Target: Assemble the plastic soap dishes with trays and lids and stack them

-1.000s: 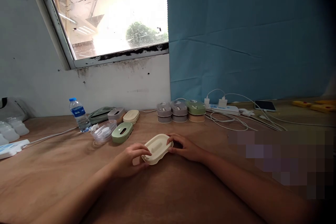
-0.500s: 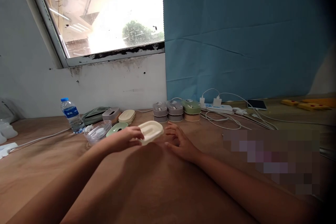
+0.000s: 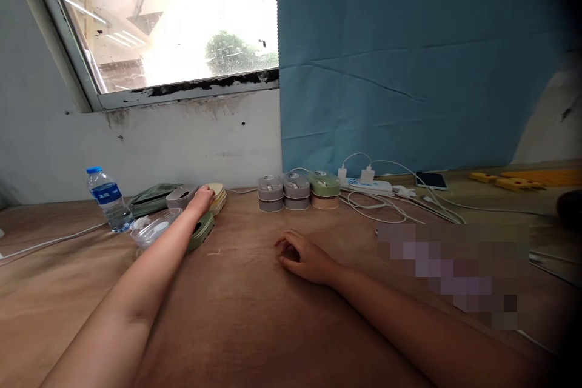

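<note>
Toward the left of the back edge of the counter (image 3: 245,321): a stack of cream oval lids (image 3: 219,196), with the left hand (image 3: 203,199) at its left side, fingers bent, fingertips hidden; impossible to tell how wide its opening or whether gripping a lid. Near the middle of the counter, well short of the back edge: the right hand (image 3: 304,257), loosely curled, thumb and fingers apart, nothing in its hold.

Between the forearms, a broad stretch of brown surface for moving, reaching to the back edge in the gap between stack and lunch boxes. Tighter room around the left wrist, with items close on both sides.

By count: several layers of cream lids, too fine to number; one grey slotted box (image 3: 174,196), just left of the left hand; one green slotted box (image 3: 202,236), partly behind the wrist; one clear plastic container (image 3: 159,228); one dark green pouch (image 3: 151,199); one blue-capped water bottle (image 3: 108,197). Near the back edge, three two-tier lunch boxes (image 3: 296,191) in a row, two grey, one green over tan. Farther right, one white power strip (image 3: 381,187), two white adapters (image 3: 367,176), one phone (image 3: 431,180).
</note>
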Tool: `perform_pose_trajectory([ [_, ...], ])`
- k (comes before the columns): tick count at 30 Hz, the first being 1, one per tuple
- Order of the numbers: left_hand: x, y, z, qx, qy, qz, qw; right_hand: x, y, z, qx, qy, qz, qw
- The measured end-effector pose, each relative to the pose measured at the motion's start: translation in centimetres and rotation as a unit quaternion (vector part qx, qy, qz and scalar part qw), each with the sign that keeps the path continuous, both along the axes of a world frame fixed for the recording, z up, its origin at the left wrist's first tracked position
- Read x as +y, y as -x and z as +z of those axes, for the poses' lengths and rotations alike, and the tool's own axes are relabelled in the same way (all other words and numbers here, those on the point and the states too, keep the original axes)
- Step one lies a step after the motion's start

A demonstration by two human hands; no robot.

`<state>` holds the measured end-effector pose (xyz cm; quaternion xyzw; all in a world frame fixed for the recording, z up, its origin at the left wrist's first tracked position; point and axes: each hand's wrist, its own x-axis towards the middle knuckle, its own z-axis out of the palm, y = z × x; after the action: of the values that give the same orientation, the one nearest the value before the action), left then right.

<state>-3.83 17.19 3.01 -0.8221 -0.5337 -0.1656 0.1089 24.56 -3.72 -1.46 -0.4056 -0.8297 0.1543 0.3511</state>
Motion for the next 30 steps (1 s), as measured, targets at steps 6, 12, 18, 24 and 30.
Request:
perform_pose_trajectory([
  [6,0.8,1.0,-2.0,-0.017,0.017,0.019,1.000,0.0,0.0,0.1,-0.011,-0.013,0.017,1.000],
  [12,0.6,1.2,-1.7,-0.035,0.028,0.016,0.999,0.3,0.0,-0.1,-0.016,-0.012,0.028,0.999],
  [18,-0.5,1.2,-1.4,-0.082,0.018,0.011,0.996,0.1,0.0,0.0,-0.022,-0.012,0.025,0.999],
  [24,-2.7,-4.7,-0.9,-0.183,-0.049,0.005,0.982,0.2,0.1,0.1,-0.015,-0.011,0.027,0.999],
  [30,-4.1,-14.7,-2.6,-0.289,-0.037,-0.006,0.956,0.1,0.2,0.0,-0.018,-0.013,0.023,0.999],
])
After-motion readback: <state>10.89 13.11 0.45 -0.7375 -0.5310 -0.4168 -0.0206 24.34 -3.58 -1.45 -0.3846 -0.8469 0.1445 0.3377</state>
